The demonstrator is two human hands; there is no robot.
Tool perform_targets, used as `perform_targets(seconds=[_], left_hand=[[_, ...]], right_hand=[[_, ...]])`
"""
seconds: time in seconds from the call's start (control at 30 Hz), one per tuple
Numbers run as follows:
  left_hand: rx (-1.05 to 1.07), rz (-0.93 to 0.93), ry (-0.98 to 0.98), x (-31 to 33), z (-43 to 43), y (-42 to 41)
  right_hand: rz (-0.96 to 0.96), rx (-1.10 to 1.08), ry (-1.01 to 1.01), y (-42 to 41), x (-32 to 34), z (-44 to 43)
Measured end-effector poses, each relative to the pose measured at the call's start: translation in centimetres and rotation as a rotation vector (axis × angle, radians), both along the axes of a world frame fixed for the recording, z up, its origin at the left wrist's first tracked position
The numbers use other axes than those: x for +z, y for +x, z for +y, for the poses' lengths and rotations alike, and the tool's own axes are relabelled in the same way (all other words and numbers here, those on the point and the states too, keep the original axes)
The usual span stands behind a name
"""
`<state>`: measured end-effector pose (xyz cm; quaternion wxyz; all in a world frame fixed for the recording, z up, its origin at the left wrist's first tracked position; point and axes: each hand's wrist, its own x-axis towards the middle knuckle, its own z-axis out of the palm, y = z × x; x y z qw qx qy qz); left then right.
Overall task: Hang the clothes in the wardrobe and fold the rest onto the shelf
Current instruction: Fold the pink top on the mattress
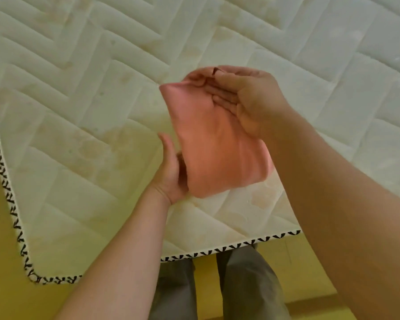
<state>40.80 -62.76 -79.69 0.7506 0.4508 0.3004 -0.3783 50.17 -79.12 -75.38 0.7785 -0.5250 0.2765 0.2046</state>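
folded pink cloth (pixel 213 153) is up in both my hands, over the mattress (pixel 79 112), a bit in from its near edge. left hand (pixel 171 174) cups the lower end: thumb up along the side, fingers hidden underneath. right hand (pixel 247 100) grips the upper end, fingers laid across the top. grey trousers (pixel 245 285) show below that edge.

place: home bedroom | sign: bare quilted mattress (pixel 102 112)
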Motion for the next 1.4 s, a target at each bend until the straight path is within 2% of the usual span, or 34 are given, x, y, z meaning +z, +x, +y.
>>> perform_targets(seconds=[0.03, 0.1, 0.2, 0.3, 0.37, 0.4, 0.47, 0.57, 0.67, 0.73, 0.8, 0.93, 1.07, 1.2, 1.3, 1.4], left_hand=[[-0.057, -0.056, 0.059, -0.7, 0.1, -0.2], [-0.143, -0.164, 0.324, -1.6, -0.5, -1.1], [-0.099, -0.115, 0.759, -2.9, -1.7, -1.2], [-0.052, -0.002, 0.941, -2.6, -2.7, -1.6], [-0.119, 0.040, 0.996, -2.4, -3.1, -1.7], [-0.186, 0.050, 1.027, -2.4, -3.2, -1.8], [-0.344, 0.073, 1.046, -2.6, -2.9, -1.8], [-0.465, 0.112, 0.856, -2.8, -2.2, -2.4], [-0.458, -0.031, 0.738, -0.4, -1.3, -3.4], [-0.546, -0.200, 0.713, 3.4, 0.6, -4.0], [-0.606, -0.304, 0.724, 8.4, 4.5, -5.0], [-0.668, -0.379, 0.832, 19.8, 15.7, -9.3], [-0.657, -0.358, 0.953, 30.5, 27.8, -14.5], [-0.542, -0.346, 1.014, 38.3, 39.9, -19.8], [-0.411, -0.372, 0.995, 43.6, 48.6, -23.0], [-0.243, -0.374, 0.911, 48.7, 56.2, -26.8]], right_hand=[[0.020, 0.037, -0.073, 0.3, -1.5, 0.0], [0.067, 0.054, -0.207, 0.2, -4.0, 0.0], [0.030, 0.080, -0.515, 0.1, -5.6, 0.5], [-0.166, 0.455, -0.946, 1.0, -5.2, 2.1], [-0.302, 0.768, -1.339, 1.9, -4.5, 2.9], [-0.354, 0.931, -1.447, 2.5, -4.1, 3.1], [-0.334, 1.244, -1.398, 4.1, -3.5, 3.4], [-0.126, 1.558, -1.191, 5.2, -2.2, 4.1], [-0.036, 1.752, -1.121, 3.8, 0.4, 4.9], [-0.030, 1.697, -1.135, 2.0, 3.1, 4.9], [0.001, 1.543, -1.055, 0.0, 6.8, 5.2], [0.025, 1.255, -0.776, -6.0, 16.1, 11.0], [-0.115, 1.077, -0.582, -11.2, 24.8, 22.5], [-0.318, 1.037, -0.491, -14.3, 33.4, 35.3], [-0.468, 1.040, -0.513, -16.2, 38.7, 44.6], [-0.582, 1.137, -0.451, -17.9, 43.6, 53.0]])
